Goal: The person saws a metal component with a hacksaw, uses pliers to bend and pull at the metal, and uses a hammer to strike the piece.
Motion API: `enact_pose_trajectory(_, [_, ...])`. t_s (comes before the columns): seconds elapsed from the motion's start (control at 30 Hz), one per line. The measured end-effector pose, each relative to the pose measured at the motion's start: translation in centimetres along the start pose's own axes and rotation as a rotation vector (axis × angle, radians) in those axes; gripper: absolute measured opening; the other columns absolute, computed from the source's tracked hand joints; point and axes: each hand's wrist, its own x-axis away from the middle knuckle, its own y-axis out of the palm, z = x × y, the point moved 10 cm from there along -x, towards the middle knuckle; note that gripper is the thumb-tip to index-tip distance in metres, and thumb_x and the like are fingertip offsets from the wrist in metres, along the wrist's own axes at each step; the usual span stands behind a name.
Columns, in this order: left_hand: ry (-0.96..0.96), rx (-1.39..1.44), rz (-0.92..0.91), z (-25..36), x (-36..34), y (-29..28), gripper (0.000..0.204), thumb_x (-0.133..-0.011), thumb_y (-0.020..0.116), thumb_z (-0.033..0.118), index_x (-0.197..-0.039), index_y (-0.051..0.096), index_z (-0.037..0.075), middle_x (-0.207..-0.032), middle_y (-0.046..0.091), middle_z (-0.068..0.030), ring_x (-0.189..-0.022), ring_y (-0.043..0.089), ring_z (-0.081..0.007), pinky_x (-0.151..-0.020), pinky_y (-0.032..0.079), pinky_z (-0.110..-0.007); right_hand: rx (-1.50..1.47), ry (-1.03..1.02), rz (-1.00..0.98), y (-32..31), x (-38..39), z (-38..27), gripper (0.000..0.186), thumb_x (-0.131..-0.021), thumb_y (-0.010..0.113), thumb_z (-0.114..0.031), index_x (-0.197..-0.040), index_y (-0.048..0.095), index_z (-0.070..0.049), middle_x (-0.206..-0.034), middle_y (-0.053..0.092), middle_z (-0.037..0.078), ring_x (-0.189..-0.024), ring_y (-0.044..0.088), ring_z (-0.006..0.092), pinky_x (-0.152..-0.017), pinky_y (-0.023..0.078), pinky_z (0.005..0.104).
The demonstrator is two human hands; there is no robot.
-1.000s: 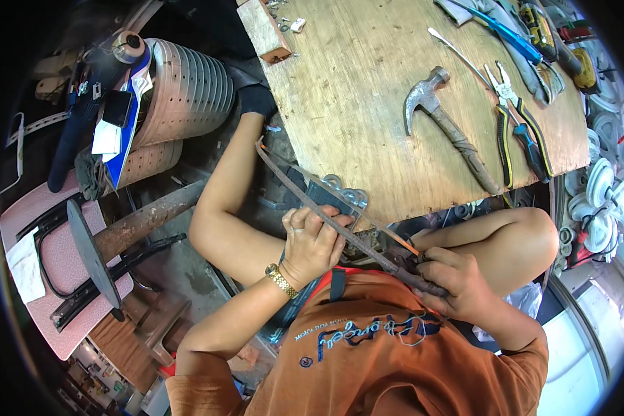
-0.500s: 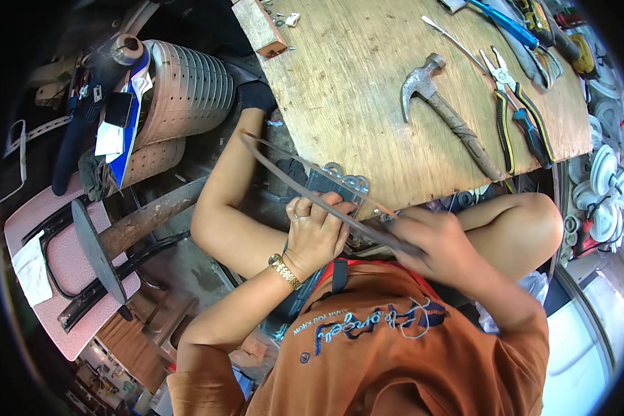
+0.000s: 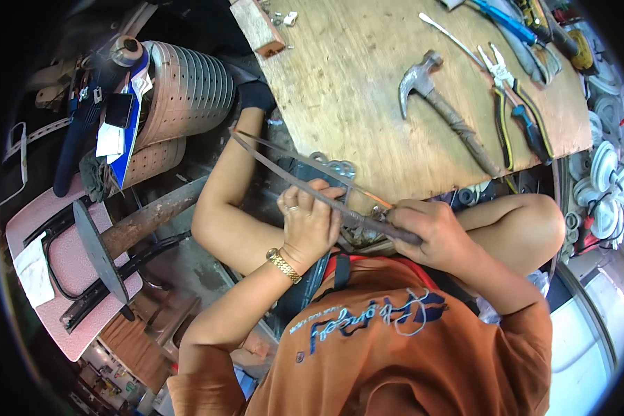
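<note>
My right hand (image 3: 433,232) is closed round the handle end of a hacksaw (image 3: 272,166). The saw has a dark curved frame and a thin straight blade, orange near my right hand, and slants up to the left over my lap. My left hand (image 3: 308,225), with a ring and a gold watch, has its fingers bent together under the saw's middle; what they grip is hidden. Just beyond its fingertips is a grey metal piece with round ring shapes (image 3: 341,168), by the edge of the wooden board (image 3: 367,111). The exact cutting spot is hidden.
On the board lie a claw hammer (image 3: 451,114), pliers (image 3: 499,69) with yellow-black handles, a screwdriver (image 3: 530,132) and a wood block (image 3: 263,35). A perforated metal drum (image 3: 187,90) and a pink seat (image 3: 80,312) stand left. Pale round parts (image 3: 603,173) are piled right.
The hacksaw and my right hand have shifted slightly, the saw's tip moving up-left. My right hand was blurred and is sharper now. My left hand has moved a little left and up.
</note>
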Motion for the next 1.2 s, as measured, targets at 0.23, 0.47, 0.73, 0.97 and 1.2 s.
enact_pose_trajectory(0.23, [-0.008,-0.017,0.137,-0.7,0.5,-1.1,0.043,-0.083,0.077,0.021,-0.124,0.065,0.02,-0.127,0.055,-0.0078,-0.12,0.047,-0.034,-0.101,0.035,-0.052,0.056,-0.032,-0.051,-0.9,1.8,-1.6,0.033,-0.077,0.084,-0.019,-0.103,0.068,-0.009,-0.088,0.064,0.012,-0.073,0.066,0.0369,-0.061,0.053,0.0468])
enact_pose_trajectory(0.47, [0.245,-0.01,-0.083,0.0,-1.5,-1.0,0.042,-0.084,0.074,0.02,-0.125,0.065,0.017,-0.121,0.061,-0.0081,-0.113,0.057,-0.0336,-0.097,0.041,-0.052,0.052,0.017,-0.072,-1.8,1.7,-1.5,0.031,-0.08,0.083,-0.02,-0.105,0.068,-0.009,-0.091,0.066,0.012,-0.078,0.067,0.0375,-0.064,0.054,0.0481])
enact_pose_trajectory(0.73, [0.555,0.019,-0.197,2.5,-2.5,-0.6,0.018,-0.076,0.073,0.024,-0.091,0.065,0.018,-0.103,0.062,0.0018,-0.105,0.057,-0.0254,-0.087,0.045,-0.044,0.024,0.035,-0.085,-3.1,3.1,-1.2,0.031,-0.078,0.084,-0.019,-0.102,0.067,-0.008,-0.087,0.063,0.011,-0.074,0.067,0.0344,-0.062,0.054,0.0463])
enact_pose_trajectory(0.97, [0.621,-0.012,-0.214,2.6,-2.0,-0.1,0.018,-0.076,0.073,0.03,-0.093,0.069,0.025,-0.109,0.063,0.0059,-0.108,0.057,-0.0195,-0.093,0.037,-0.042,0.083,0.001,-0.118,-2.6,1.1,-1.8,0.029,-0.076,0.083,-0.017,-0.099,0.066,-0.01,-0.084,0.061,0.011,-0.068,0.066,0.033,-0.058,0.054,0.0443])
enact_pose_trajectory(1.2, [0.596,0.042,-0.23,2.2,-2.2,0.0,0.011,-0.084,0.064,0.028,-0.089,0.071,0.023,-0.115,0.064,0.0032,-0.106,0.059,-0.0183,-0.086,0.046,-0.041,0.058,-0.024,-0.109,-0.9,-0.4,-1.6,0.028,-0.078,0.082,-0.017,-0.098,0.064,-0.01,-0.084,0.063,0.011,-0.071,0.067,0.0343,-0.058,0.053,0.0448])
